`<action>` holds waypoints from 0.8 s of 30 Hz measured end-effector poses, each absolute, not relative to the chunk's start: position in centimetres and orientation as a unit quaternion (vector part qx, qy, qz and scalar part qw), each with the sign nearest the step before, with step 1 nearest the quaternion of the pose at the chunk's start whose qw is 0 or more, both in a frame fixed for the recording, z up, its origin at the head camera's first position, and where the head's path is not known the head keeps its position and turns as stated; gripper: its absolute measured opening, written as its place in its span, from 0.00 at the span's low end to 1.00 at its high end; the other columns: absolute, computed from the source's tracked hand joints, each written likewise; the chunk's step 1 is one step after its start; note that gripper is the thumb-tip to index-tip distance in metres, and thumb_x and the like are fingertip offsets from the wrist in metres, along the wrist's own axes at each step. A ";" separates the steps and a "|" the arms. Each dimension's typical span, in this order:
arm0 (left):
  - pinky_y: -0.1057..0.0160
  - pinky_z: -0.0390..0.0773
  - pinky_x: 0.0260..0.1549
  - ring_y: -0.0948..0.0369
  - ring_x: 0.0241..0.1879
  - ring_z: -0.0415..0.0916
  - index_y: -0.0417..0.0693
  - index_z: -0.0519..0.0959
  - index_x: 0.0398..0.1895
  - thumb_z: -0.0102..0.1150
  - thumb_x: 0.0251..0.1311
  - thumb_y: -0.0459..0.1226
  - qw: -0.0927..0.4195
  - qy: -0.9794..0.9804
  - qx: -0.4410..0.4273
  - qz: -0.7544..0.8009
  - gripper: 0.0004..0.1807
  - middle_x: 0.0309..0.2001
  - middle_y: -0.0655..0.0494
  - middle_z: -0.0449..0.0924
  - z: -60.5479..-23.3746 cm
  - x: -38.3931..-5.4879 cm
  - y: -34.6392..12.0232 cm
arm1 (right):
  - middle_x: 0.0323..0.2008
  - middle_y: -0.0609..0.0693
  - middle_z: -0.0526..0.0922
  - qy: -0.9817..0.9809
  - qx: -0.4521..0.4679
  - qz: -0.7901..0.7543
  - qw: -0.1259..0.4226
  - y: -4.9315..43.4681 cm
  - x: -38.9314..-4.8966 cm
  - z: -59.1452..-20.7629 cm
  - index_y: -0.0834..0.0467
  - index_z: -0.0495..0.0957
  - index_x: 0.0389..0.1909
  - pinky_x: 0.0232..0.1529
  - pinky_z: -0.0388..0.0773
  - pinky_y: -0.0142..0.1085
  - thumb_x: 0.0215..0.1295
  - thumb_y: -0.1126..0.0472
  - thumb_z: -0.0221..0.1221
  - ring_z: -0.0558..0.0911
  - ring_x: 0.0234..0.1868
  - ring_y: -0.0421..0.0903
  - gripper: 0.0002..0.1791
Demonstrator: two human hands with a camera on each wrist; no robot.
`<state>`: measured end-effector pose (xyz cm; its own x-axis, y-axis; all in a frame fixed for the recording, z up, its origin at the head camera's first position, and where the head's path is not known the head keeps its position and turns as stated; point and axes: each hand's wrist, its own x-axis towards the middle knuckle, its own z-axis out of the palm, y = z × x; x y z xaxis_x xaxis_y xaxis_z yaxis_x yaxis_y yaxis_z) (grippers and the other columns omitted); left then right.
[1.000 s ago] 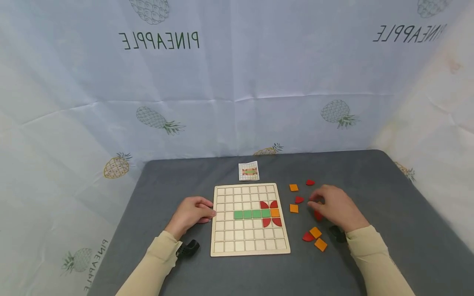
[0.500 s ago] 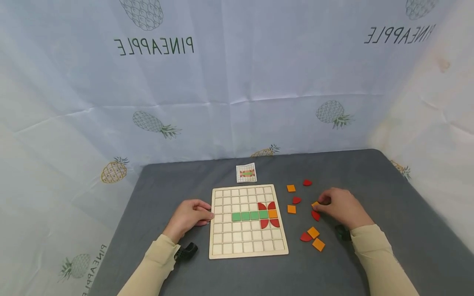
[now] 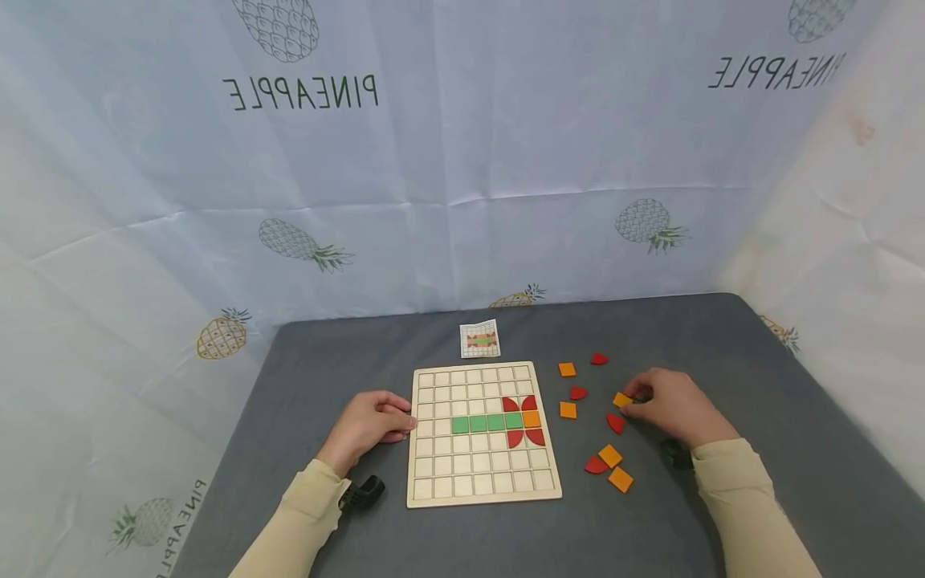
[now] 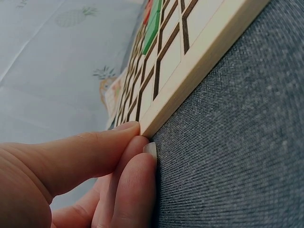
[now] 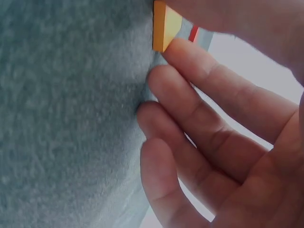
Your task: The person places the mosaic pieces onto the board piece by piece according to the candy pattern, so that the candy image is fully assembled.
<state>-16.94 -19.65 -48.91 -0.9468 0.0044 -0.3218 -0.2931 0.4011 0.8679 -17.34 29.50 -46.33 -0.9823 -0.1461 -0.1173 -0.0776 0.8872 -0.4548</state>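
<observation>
A wooden grid board (image 3: 484,502) lies on the grey table. Green squares run along one of its rows to an orange square (image 3: 531,419), with red quarter-round pieces (image 3: 535,437) above and below. At the board's left edge, my left hand (image 3: 364,425) holds the rim, thumb tip against the side (image 4: 190,88) and fingers curled beneath. To the right of the board, my right hand (image 3: 672,405) pinches an orange square tile (image 3: 622,400) between thumb and index finger. In the right wrist view the tile (image 5: 164,26) stands tilted close to the cloth, its top hidden by the thumb.
Loose orange squares (image 3: 568,410) and red quarter-round pieces (image 3: 615,423) lie scattered between the board and my right hand. A small printed pattern card (image 3: 480,339) sits behind the board. A pineapple-print curtain (image 3: 448,160) hangs behind the table.
My right hand has gone from hovering over the loose pieces to pinching an orange square tile. The head view has shifted slightly; my left hand stays at the board's edge.
</observation>
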 end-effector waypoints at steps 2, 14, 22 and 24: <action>0.61 0.91 0.37 0.59 0.33 0.88 0.42 0.87 0.48 0.80 0.59 0.35 0.137 0.825 -0.088 0.541 0.16 0.38 0.49 0.89 -48.9 -16.9 -19.8 | 0.42 0.53 0.89 0.968 -0.059 -0.232 0.078 29.5 -17.5 -46.3 0.58 0.89 0.44 0.42 0.87 0.49 0.62 0.55 0.77 0.84 0.42 0.49 0.14; 0.60 0.91 0.37 0.59 0.33 0.88 0.41 0.87 0.49 0.80 0.59 0.36 0.131 0.828 -0.072 0.541 0.17 0.38 0.49 0.89 -48.8 -16.6 -19.7 | 0.44 0.54 0.89 0.968 -0.087 -0.232 0.050 26.5 -17.8 -45.7 0.58 0.90 0.46 0.49 0.88 0.54 0.64 0.57 0.76 0.85 0.44 0.51 0.13; 0.60 0.92 0.38 0.59 0.33 0.88 0.41 0.87 0.49 0.81 0.58 0.35 0.130 0.824 -0.073 0.546 0.17 0.38 0.48 0.89 -48.7 -16.5 -19.7 | 0.43 0.48 0.88 0.958 -0.138 -0.247 0.051 18.1 -19.5 -45.0 0.53 0.91 0.46 0.47 0.87 0.44 0.65 0.58 0.76 0.84 0.43 0.46 0.10; 0.60 0.92 0.39 0.59 0.34 0.88 0.41 0.87 0.49 0.81 0.58 0.35 0.131 0.822 -0.077 0.549 0.17 0.38 0.48 0.89 -48.7 -16.6 -19.7 | 0.41 0.46 0.87 0.954 -0.156 -0.253 0.049 16.1 -19.6 -45.1 0.52 0.91 0.45 0.44 0.86 0.41 0.65 0.58 0.75 0.82 0.42 0.45 0.09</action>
